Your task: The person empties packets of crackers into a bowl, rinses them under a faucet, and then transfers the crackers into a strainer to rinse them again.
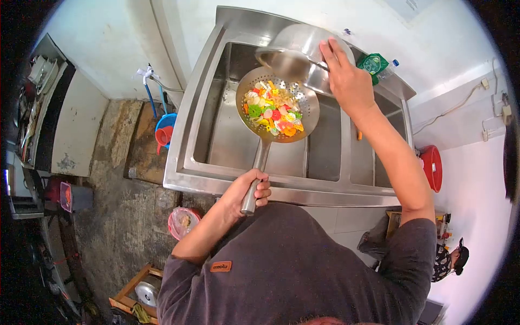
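My left hand (248, 190) is wrapped round the handle of a perforated metal skimmer (250, 129), held level over the left basin of a steel sink (179, 157). Colourful cut pieces of food (274, 110), red, green, yellow, orange and white, lie heaped in the skimmer's bowl. My right hand (346, 76) grips a steel pot (303, 43) by its far side. The pot is tipped, its mouth facing the skimmer, with its rim just above the skimmer's back edge. Its inside is mostly hidden and slightly blurred.
A green pack (374, 65) and a clear bottle (389, 70) stand behind the sink's right side. A red basin (431, 168) is to the right. On the floor at left are a blue bucket (164, 123) and a pink lined bin (183, 222). Another person (448, 261) is at far right.
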Demonstrator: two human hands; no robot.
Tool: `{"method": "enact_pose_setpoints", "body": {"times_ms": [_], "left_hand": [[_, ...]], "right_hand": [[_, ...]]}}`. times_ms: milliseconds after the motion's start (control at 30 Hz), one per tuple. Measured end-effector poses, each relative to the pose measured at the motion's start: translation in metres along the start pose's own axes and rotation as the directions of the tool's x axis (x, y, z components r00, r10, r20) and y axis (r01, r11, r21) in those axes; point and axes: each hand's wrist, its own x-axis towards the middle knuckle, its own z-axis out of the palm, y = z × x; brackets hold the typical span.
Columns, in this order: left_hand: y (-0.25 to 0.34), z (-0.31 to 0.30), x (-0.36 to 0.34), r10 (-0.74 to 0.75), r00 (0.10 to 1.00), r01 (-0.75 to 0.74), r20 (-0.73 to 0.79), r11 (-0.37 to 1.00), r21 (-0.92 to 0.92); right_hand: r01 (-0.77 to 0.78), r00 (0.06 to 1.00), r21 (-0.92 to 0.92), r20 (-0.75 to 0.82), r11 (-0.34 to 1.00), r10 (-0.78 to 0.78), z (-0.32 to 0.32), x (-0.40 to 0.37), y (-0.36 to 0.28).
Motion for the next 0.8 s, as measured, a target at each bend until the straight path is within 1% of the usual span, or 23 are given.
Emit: {"method": "enact_pose_setpoints", "body": {"times_ms": [67, 133, 167, 200, 267, 400, 467, 600, 700, 767, 800], "left_hand": [[-0.008, 0.000, -0.002, -0.019, 1.000, 0.019, 0.002, 1.000, -0.006], [-0.005, 0.003, -0.004, -0.009, 1.000, 0.009, 0.004, 1.000, 0.014], [-0.006, 0.000, -0.003, 0.002, 1.000, -0.002, 0.004, 1.000, 0.018], [-0.008, -0.001, -0.002, -0.001, 1.000, 0.001, 0.003, 1.000, 0.011], [-0.007, 0.001, -0.001, 0.003, 1.000, -0.003, -0.001, 1.000, 0.009], [-0.006, 0.002, 0.001, 0.005, 1.000, -0.006, -0.016, 0.999, -0.038], [-0.005, 0.002, 0.002, 0.007, 1.000, -0.008, -0.023, 0.999, -0.048], [-0.002, 0.002, 0.005, 0.003, 1.000, -0.004, -0.023, 0.999, -0.053], [-0.001, 0.000, 0.007, -0.009, 1.000, 0.008, -0.010, 0.998, -0.062], [0.000, 0.002, 0.006, -0.017, 0.999, 0.016, -0.027, 0.999, -0.050], [0.001, 0.002, 0.007, -0.017, 0.999, 0.015, -0.031, 0.998, -0.054]], "right_hand": [[-0.037, 0.999, 0.012, -0.026, 0.999, 0.037, -0.004, -0.008, -0.001], [0.004, 1.000, 0.023, -0.024, 1.000, -0.003, 0.004, -0.007, 0.005], [-0.028, 0.998, 0.023, -0.054, 0.999, 0.029, 0.005, -0.011, 0.005], [-0.024, 0.999, 0.026, -0.047, 0.999, 0.026, 0.006, -0.011, 0.009], [-0.170, 0.985, 0.057, 0.012, 0.984, 0.169, 0.008, -0.009, 0.019], [-0.233, 0.971, 0.087, -0.029, 0.969, 0.236, 0.014, -0.013, 0.039], [-0.311, 0.949, 0.136, -0.016, 0.941, 0.316, 0.018, -0.011, 0.052], [-0.327, 0.942, 0.153, -0.029, 0.933, 0.335, 0.021, -0.016, 0.055], [-0.341, 0.938, 0.127, -0.011, 0.931, 0.345, 0.005, -0.015, 0.049], [-0.241, 0.947, 0.130, -0.183, 0.962, 0.262, -0.012, -0.016, 0.040], [-0.240, 0.948, 0.134, -0.180, 0.962, 0.261, -0.008, -0.018, 0.036]]}}
